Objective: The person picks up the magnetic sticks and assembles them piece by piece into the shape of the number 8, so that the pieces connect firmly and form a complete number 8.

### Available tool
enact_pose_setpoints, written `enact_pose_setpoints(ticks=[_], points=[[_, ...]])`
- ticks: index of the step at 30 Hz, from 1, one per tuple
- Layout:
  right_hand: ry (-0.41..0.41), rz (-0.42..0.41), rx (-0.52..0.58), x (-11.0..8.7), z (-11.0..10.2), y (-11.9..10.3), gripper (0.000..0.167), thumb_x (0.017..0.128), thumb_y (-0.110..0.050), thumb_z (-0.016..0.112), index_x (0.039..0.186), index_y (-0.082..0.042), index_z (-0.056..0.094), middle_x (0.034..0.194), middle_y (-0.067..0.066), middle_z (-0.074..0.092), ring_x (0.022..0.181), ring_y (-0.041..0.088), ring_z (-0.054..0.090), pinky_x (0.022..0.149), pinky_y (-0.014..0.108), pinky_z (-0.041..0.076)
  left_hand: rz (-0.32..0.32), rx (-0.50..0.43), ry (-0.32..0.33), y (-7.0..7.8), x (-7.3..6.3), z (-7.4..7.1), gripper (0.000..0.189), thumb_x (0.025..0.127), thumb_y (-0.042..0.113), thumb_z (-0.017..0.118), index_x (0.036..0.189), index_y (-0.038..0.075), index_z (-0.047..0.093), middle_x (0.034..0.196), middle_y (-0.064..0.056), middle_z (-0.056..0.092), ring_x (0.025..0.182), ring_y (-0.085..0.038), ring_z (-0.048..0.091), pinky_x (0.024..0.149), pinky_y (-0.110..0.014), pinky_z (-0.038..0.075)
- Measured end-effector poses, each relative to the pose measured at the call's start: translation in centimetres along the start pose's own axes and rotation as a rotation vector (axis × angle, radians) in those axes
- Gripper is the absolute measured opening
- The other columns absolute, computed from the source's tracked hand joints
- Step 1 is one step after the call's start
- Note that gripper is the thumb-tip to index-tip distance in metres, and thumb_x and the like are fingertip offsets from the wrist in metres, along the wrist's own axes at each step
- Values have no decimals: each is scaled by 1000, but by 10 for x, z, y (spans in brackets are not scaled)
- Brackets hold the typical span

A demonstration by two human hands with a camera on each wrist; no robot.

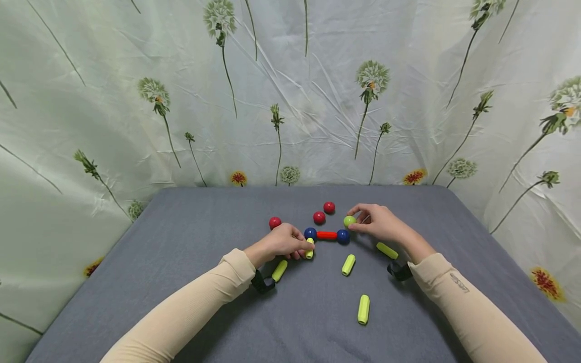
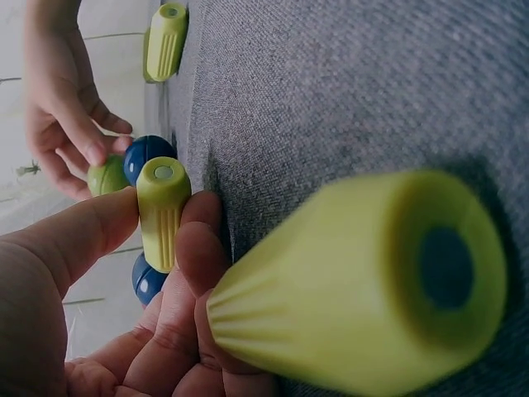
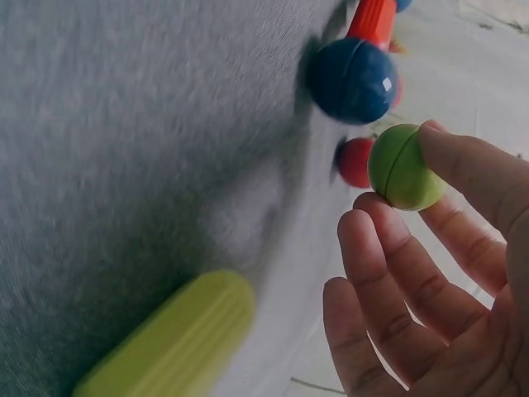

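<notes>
text: none legible | right sleeve [image 1: 481,315]: small dark mark [image 1: 459,283], too small to read

Head view: the left hand [image 1: 285,241] covers part of the pinched yellow stick [image 1: 309,254] and the lower edge of a red ball [image 1: 275,222]. Dark print [image 1: 459,283] on the right sleeve [image 1: 478,317] too small to read; sleeve cut by the bottom edge. Right wrist view: loose yellow stick [image 3: 173,343] blurred, cut off below; far blue ball [image 3: 402,4] clipped at top.
</notes>
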State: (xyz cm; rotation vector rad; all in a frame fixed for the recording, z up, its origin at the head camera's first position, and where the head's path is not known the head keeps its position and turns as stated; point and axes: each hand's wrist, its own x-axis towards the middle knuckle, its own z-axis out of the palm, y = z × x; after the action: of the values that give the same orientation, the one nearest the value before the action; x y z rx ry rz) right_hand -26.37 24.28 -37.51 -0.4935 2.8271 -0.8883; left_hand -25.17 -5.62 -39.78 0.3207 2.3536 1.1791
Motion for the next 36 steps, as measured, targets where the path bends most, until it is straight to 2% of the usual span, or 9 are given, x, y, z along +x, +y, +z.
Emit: enact_pose_setpoints(ticks=[13,20,26,36], points=[[-25,-89,16,-22,9,-22,31,94,-30,79,119,-16,69,89,-1,71,80,12,62,74,29,51,4,0,9,2,-3,0,24,92,33,80,82,12,76,70,3,69,63,-10,61,57,-24,49],[-61,-137,20,-30,19,-36,32,93,-29,80,117,-13,68,88,-3,72,80,9,65,76,27,54,-2,1,11,2,-3,1,23,92,33,80,82,12,76,70,3,70,63,-10,62,56,-24,49],[-98,-160,37,-32,30,-46,32,93,-31,80,116,-12,67,88,-4,72,81,7,65,78,26,56,-7,-10,3,2,-3,1,22,93,32,79,82,12,76,70,3,70,62,-9,62,56,-23,49],[-107,-209,58,-36,44,-57,30,93,-30,80,112,-12,67,86,-5,72,78,3,66,75,22,55,1,-19,4,1,-2,1,22,94,32,78,84,13,77,71,3,71,61,-9,62,57,-23,51]])
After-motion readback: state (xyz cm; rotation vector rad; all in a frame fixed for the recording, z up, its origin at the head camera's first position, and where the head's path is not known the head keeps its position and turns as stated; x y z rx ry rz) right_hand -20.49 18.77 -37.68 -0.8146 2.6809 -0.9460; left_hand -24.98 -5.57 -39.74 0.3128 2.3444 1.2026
